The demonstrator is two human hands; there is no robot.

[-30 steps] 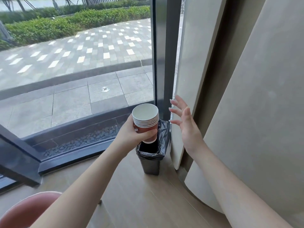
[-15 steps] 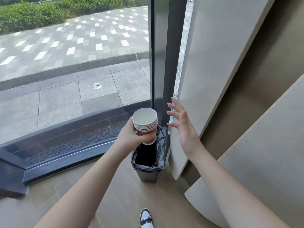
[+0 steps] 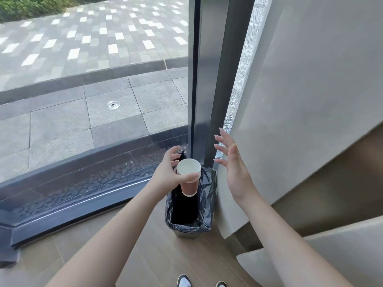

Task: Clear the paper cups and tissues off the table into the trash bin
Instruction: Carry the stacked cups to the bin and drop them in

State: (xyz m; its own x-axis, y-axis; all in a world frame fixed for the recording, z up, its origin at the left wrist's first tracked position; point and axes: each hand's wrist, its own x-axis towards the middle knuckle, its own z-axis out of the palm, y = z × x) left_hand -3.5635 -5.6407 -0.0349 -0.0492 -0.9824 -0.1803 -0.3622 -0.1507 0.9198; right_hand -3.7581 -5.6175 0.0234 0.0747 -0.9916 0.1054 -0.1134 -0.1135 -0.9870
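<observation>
Presently my left hand [image 3: 165,175], fingers spreading, barely touches the stacked paper cups [image 3: 189,176] above the lined trash bin [image 3: 204,206], right hand [image 3: 233,166] open and empty; a tilted drop risks clipping the rim.

Left hand [image 3: 165,175] spread around cups [image 3: 189,176], thumb at the rim, above lined bin [image 3: 205,206]. Right hand [image 3: 234,168] open beside it.

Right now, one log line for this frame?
left hand: fingers opening around paper cup stack | stack: over trash bin | right hand: open, empty
</observation>
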